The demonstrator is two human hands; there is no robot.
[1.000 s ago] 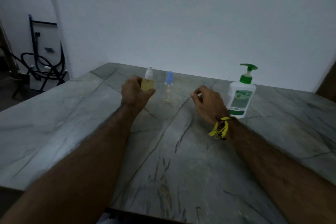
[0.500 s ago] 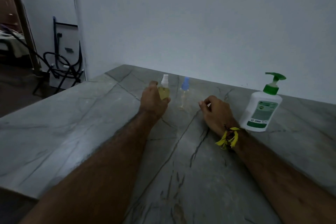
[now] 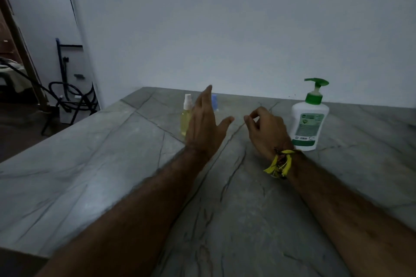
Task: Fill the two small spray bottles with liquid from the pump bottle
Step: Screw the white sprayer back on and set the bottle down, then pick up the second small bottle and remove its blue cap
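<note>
Spray bottle light, tippy, grasp mid-body; left hand spread, right hand curled, both empty

Pump bottle label: I see a green and white label on the pump bottle, with a heart-like emblem near its top. Its print is too small and blurred for me to read.
Label foot: a dark strip, possibly a barcode, not legible.
Other text: I find none readable.
</note>
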